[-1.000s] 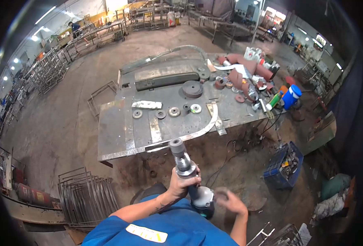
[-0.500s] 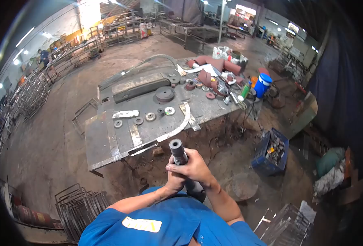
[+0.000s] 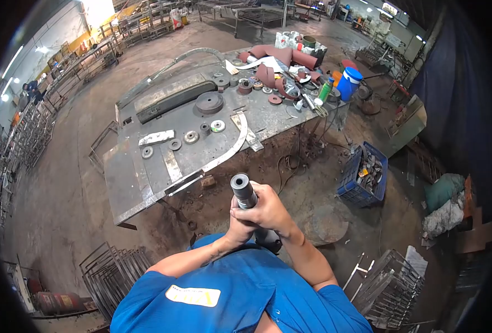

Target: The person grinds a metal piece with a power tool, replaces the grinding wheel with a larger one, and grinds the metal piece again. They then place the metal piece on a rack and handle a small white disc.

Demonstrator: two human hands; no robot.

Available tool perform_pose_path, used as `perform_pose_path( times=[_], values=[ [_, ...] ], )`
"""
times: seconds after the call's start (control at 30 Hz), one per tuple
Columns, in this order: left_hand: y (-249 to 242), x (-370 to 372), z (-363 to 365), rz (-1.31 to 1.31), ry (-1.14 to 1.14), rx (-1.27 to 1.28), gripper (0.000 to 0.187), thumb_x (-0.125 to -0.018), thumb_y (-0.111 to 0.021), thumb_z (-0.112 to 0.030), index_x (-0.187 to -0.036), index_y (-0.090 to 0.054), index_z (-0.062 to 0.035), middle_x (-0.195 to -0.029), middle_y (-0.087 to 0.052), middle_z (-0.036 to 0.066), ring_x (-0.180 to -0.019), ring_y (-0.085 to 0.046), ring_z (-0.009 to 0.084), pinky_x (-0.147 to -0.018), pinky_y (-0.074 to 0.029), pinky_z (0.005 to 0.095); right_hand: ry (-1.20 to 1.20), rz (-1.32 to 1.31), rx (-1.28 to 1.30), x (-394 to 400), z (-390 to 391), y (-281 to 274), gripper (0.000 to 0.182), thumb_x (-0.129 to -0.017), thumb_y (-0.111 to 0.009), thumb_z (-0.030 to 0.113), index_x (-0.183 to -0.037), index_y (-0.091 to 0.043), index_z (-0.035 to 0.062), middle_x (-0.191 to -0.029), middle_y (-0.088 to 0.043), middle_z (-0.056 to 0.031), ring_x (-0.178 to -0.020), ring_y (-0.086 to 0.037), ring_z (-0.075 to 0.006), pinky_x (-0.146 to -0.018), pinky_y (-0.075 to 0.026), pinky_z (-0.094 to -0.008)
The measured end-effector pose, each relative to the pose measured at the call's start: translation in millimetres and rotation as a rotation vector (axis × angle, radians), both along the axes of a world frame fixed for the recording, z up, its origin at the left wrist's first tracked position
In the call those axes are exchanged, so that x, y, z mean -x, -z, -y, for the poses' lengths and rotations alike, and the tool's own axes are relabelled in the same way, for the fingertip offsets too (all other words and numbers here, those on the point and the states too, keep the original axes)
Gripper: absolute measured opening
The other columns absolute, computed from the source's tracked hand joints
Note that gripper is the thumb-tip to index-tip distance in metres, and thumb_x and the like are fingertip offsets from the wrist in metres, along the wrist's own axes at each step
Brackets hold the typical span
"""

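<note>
A dark cylindrical tool points up and away from my chest, its round hollow end facing the camera. My right hand is wrapped round its upper part from the right. Against the tool's left side, lower down, my left hand is closed round it, partly covered by my right hand. The tool's wider lower body shows below my hands, near the blue shirt. Beyond them stands a metal table with a curved pale strip, small discs and a large grey wheel.
Red-brown abrasive sheets, a green bottle and a blue jug lie or stand at the table's far right. A blue crate of scraps is on the floor at right. Metal frames stand at lower left. A person is far off at left.
The view has tilted down and shifted, so the table and crate sit higher in the picture. My hands keep their hold on the tool.
</note>
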State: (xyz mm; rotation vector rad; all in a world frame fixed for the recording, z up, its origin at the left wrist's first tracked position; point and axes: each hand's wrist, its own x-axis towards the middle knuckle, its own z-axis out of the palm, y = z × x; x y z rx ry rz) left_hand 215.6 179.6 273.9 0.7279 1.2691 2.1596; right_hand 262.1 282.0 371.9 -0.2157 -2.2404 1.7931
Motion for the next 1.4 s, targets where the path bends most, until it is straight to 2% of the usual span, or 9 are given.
perform_pose_path(
  times=[0.2, 0.4, 0.6, 0.67, 0.73, 0.77, 0.93, 1.1, 1.4],
  values=[
    [9.1, 15.3, -6.2, -0.078, 0.045, 0.072, 0.072, -0.071, -0.08, -0.005, -0.132, -0.042, -0.0068, -0.12, -0.054, 0.007, -0.113, -0.055, 0.0205, -0.098, -0.046, 0.0371, 0.114, -0.14, -0.253, 12.7, -5.5, 5.5, 0.033, -0.067, -0.087, 0.023, -0.084, -0.068, 0.0022, -0.085, -0.063, -0.0105, -0.088, -0.061, -0.0263, -0.082, -0.049, -0.0391],
    [-1.5, 22.3, -2.8, -0.073, 0.103, 0.045, 0.074, -0.072, -0.079, -0.006, -0.135, -0.04, -0.0072, -0.123, -0.053, 0.008, -0.115, -0.054, 0.02, -0.099, -0.046, 0.0376, 0.024, -0.089, -0.003, 19.1, -6.0, -2.5, 0.035, -0.07, -0.088, 0.029, -0.08, -0.068, 0.0023, -0.084, -0.067, -0.0123, -0.082, -0.064, -0.0287, -0.083, -0.049, -0.0396],
    [-25.9, 33.5, 4.2, -0.218, 0.255, 0.212, 0.075, -0.073, -0.08, -0.009, -0.136, -0.039, -0.0071, -0.125, -0.052, 0.009, -0.117, -0.053, 0.02, -0.1, -0.046, 0.0377, 0.027, -0.236, -0.301, 14.1, -12.6, -12.0, 0.023, -0.073, -0.085, 0.016, -0.083, -0.069, 0.0023, -0.083, -0.072, -0.0091, -0.082, -0.069, -0.0224, -0.09, -0.051, -0.0394],
    [-70.0, 43.4, 9.0, -0.437, 0.479, 0.27, 0.081, -0.07, -0.084, -0.016, -0.136, -0.041, -0.0039, -0.132, -0.049, 0.014, -0.123, -0.051, 0.0273, -0.103, -0.044, 0.0414, 0.07, -0.365, -0.27, 0.7, -17.1, -8.7, 0.017, -0.074, -0.081, 0.01, -0.083, -0.068, 0.0037, -0.086, -0.073, -0.0097, -0.088, -0.071, -0.0224, -0.104, -0.045, -0.0445],
    [-108.7, 57.3, 26.1, -1.17, 0.163, 0.484, 0.075, -0.071, -0.084, -0.023, -0.133, -0.047, -0.0021, -0.136, -0.047, 0.021, -0.127, -0.049, 0.0359, -0.105, -0.043, 0.0456, 0.087, -0.315, 0.094, -13.7, -15.2, -19.4, 0.012, -0.076, -0.077, 0.001, -0.081, -0.066, 0.0031, -0.079, -0.069, -0.0067, -0.075, -0.065, -0.0143, -0.078, -0.052, -0.0328],
    [-114.9, 68.4, 36.6, -1.213, 0.072, 0.536, 0.069, -0.075, -0.082, -0.031, -0.129, -0.051, -0.0001, -0.139, -0.044, 0.025, -0.132, -0.044, 0.0406, -0.108, -0.041, 0.0485, 0.087, -0.228, 0.196, -22.9, -14.4, -27.3, 0.012, -0.076, -0.073, -0.004, -0.077, -0.064, 0.0021, -0.074, -0.065, -0.0053, -0.07, -0.059, -0.0095, -0.065, -0.048, -0.026],
    [-183.4, 83.8, 33.5, -0.974, 0.472, 0.003, 0.069, -0.09, -0.07, -0.043, -0.141, -0.047, -0.0015, -0.15, -0.042, 0.019, -0.137, -0.042, 0.0377, -0.111, -0.033, 0.048, -0.144, -0.401, -0.051, -24.5, -20.8, -24.0, 0.013, -0.073, -0.076, 0.008, -0.077, -0.064, 0.0031, -0.073, -0.065, -0.0099, -0.067, -0.065, -0.0208, -0.065, -0.052, -0.0318],
    [-169.0, 72.8, -7.1, -0.775, 0.947, -0.394, 0.066, -0.086, -0.07, -0.051, -0.124, -0.061, 0.0018, -0.124, -0.062, 0.017, -0.127, -0.051, 0.0376, -0.108, -0.035, 0.0506, -0.138, -0.525, -0.16, -0.7, -23.0, -8.3, 0.018, -0.072, -0.077, 0.01, -0.081, -0.064, 0.0028, -0.076, -0.064, -0.0098, -0.069, -0.065, -0.0211, -0.066, -0.052, -0.0324],
    [-139.3, 71.9, -4.9, -0.762, 0.587, -0.342, 0.055, -0.085, -0.072, -0.047, -0.108, -0.066, 0.0021, -0.108, -0.07, 0.012, -0.115, -0.061, 0.0366, -0.109, -0.03, 0.0558, 0.087, -0.658, -0.369, -6.5, -25.4, 31.9, 0.03, -0.071, -0.081, 0.015, -0.091, -0.063, 0.0022, -0.084, -0.063, -0.0097, -0.075, -0.065, -0.0218, -0.069, -0.052, -0.0337]
  ],
)
